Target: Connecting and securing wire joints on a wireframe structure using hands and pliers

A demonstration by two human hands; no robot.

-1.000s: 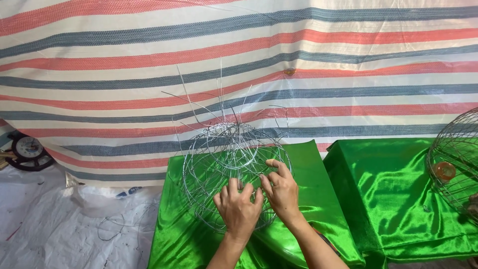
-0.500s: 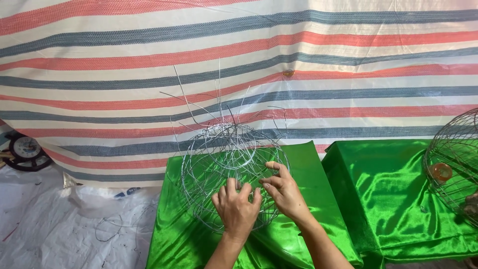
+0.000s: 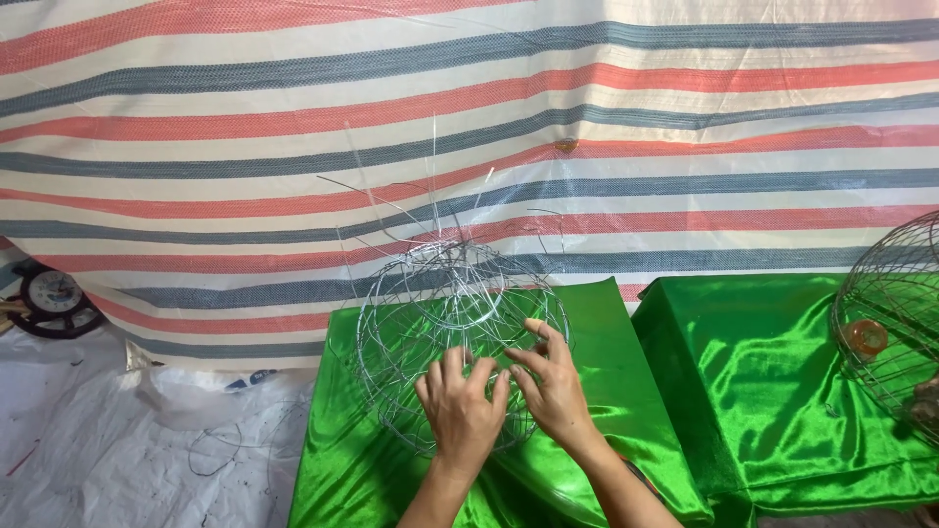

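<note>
The left hand point(image 3: 462, 406) lay with fingers spread against the near side of the wire cage point(image 3: 460, 342), gripping its wires. Just right of it, the right hand point(image 3: 553, 383) pinched a wire with its fingertips, also closed on the cage. The cage sat under both hands on a bench draped in green cloth point(image 3: 626, 391), loose wire ends sticking up beyond the fingers. Far right of the hands stood a second cage point(image 3: 895, 323). Behind everything hung a striped tarp point(image 3: 469, 117)
</note>
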